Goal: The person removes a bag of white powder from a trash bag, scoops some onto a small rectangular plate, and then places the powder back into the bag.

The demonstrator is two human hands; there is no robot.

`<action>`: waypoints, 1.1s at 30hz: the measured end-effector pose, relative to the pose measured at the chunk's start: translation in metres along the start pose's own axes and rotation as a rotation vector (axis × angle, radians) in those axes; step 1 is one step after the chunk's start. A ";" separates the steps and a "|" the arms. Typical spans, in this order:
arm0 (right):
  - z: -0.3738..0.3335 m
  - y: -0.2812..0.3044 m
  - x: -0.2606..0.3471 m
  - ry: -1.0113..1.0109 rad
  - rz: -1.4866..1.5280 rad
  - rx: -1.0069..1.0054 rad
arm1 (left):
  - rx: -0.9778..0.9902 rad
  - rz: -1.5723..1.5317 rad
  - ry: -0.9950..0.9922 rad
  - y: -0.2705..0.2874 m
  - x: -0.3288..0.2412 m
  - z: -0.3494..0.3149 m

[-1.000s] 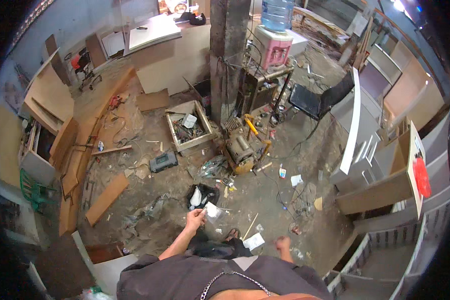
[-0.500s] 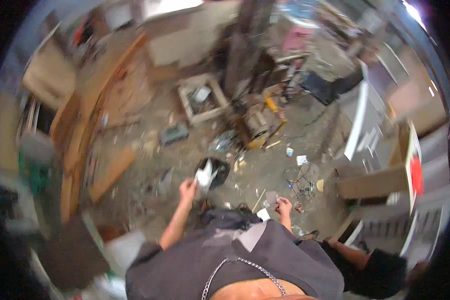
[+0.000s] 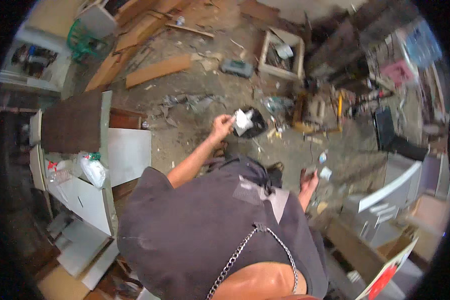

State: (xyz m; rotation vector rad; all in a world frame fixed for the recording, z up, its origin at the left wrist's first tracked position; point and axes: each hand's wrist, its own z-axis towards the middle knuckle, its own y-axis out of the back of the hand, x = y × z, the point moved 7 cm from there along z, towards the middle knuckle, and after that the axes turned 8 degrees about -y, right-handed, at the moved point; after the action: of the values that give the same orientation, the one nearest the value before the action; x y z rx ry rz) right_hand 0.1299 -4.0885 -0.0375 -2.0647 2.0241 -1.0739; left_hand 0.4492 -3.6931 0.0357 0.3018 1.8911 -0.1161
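My left hand (image 3: 222, 127) is closed, its fingertips pinching the edge of a crumpled white sheet (image 3: 243, 121). Whether that sheet is paper or plastic I cannot tell. Just beyond, on the floor, lies a black plastic bag (image 3: 257, 125), partly behind the white sheet. Lower and to the right, my right hand (image 3: 309, 181) is closed around a small, flat greyish piece (image 3: 311, 170), blurred and partly covered by the fingers. A small white scrap (image 3: 326, 173) shows on the floor beside that hand.
A grey case (image 3: 236, 68) and a square frame (image 3: 282, 53) lie ahead. Wooden boards (image 3: 157, 71) stretch at the far left, near a green chair (image 3: 80, 41). White panels (image 3: 129, 155) stand at left. Cabinet parts (image 3: 390, 187) and a black chair (image 3: 390, 132) are at right.
The view has swung left, so the room has shifted rightward. Both hands keep their pieces. Another person's dark-sleeved arm at the lower right has gone out of view.
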 end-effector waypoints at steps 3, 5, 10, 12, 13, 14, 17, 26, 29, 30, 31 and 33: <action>0.029 0.031 0.065 0.032 0.123 -0.020 | 0.035 -0.004 -0.008 -0.083 -0.029 0.001; 0.045 0.071 0.118 0.054 0.183 -0.044 | 0.078 0.023 -0.025 -0.163 -0.031 0.010; 0.057 0.120 0.191 -0.026 0.238 0.148 | 0.171 -0.013 0.009 -0.318 -0.044 -0.006; 0.051 0.123 0.212 -0.127 0.070 -0.054 | 0.181 -0.019 0.094 -0.367 -0.053 -0.026; 0.051 0.125 0.236 -0.083 0.103 -0.065 | 0.202 -0.022 0.102 -0.396 -0.062 -0.030; 0.050 0.130 0.251 -0.119 0.092 -0.070 | 0.218 -0.024 0.114 -0.421 -0.067 -0.032; 0.060 0.144 0.300 -0.105 0.048 -0.109 | 0.297 -0.082 0.111 -0.485 -0.080 -0.031; 0.090 0.187 0.395 0.095 0.035 -0.432 | 0.445 -0.003 0.041 -0.600 -0.094 0.026; 0.099 0.172 0.419 0.130 0.083 -0.380 | 0.437 -0.005 0.025 -0.619 -0.109 0.061; 0.101 0.161 0.424 0.128 0.074 -0.367 | 0.429 -0.001 0.026 -0.623 -0.110 0.072; 0.105 0.154 0.438 0.096 0.053 -0.370 | 0.434 0.005 -0.002 -0.628 -0.112 0.083; 0.121 0.147 0.479 0.162 -0.057 -0.459 | 0.428 0.024 -0.016 -0.652 -0.131 0.099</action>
State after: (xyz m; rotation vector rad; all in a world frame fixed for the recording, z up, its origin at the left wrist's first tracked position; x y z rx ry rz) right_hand 0.0156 -4.5894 0.0033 -2.3132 2.5024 -0.8702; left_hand 0.4074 -4.3623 0.0817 0.6100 1.8344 -0.5083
